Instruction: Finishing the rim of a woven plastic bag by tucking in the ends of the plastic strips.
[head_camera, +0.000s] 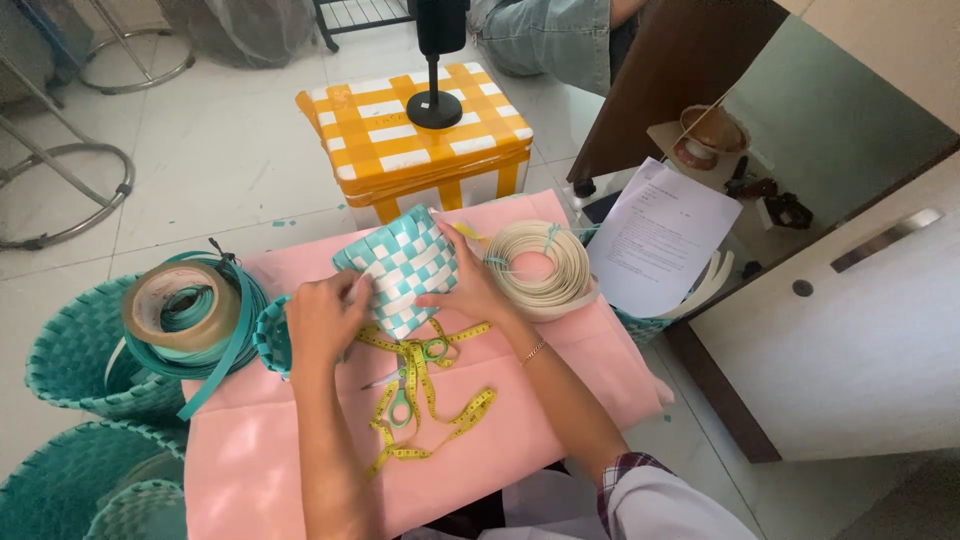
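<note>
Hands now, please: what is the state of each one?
Left hand: closed on the side of the teal-and-white woven basket.
Right hand: fingers spread, pressed flat against the same basket; not gripping.

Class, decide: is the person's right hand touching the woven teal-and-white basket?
Touching. The head view shows the right hand with fingers pressed flat on the woven basket; no gap visible.
</note>
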